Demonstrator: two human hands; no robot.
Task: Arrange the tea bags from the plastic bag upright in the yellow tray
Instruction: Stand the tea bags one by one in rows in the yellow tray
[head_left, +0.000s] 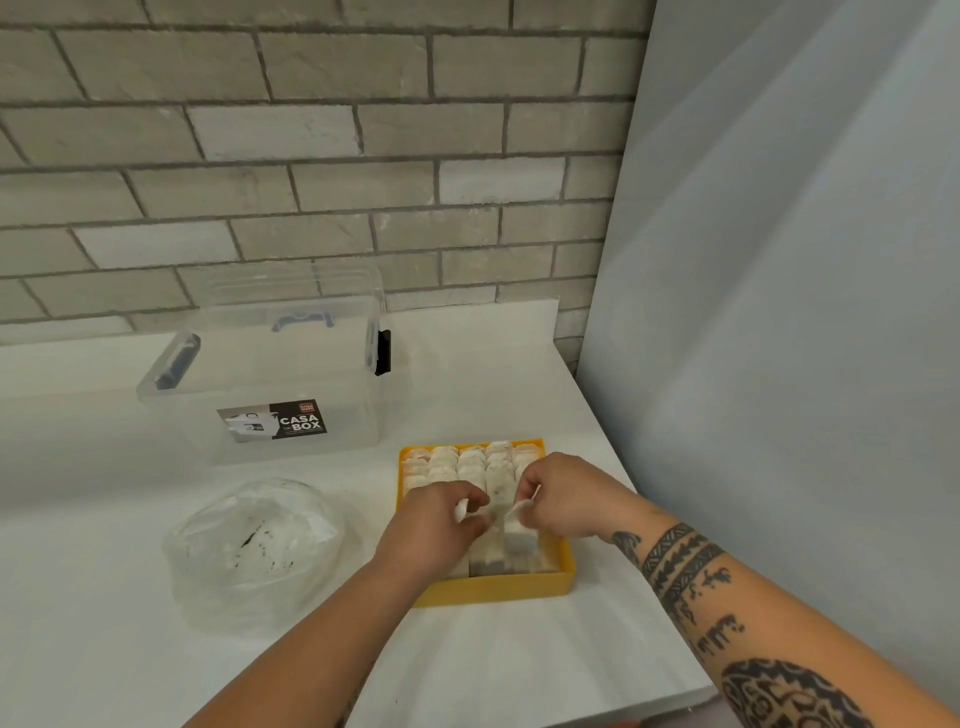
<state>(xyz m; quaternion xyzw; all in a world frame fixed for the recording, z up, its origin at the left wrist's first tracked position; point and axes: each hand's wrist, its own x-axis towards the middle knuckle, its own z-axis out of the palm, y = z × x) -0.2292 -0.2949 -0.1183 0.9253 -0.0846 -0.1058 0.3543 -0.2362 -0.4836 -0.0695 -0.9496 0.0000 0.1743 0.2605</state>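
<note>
- One yellow tray (493, 590) on the white counter (519, 665), near its right edge.
- Tea bags (470, 460) stand upright in the tray, five columns across at the far end. Total not countable, as the hands cover part of them.
- Right hand (566, 499): pinches one tea bag (519, 540) by its top, above the tray's near rows.
- Left hand (436, 525): fingers curled on a white piece beside it. Whether it is the same bag cannot be told.
- One plastic bag (254, 551), left of the tray, holding white contents.
- One clear storage box (270, 374) behind, label reading "CASA BOX".
</note>
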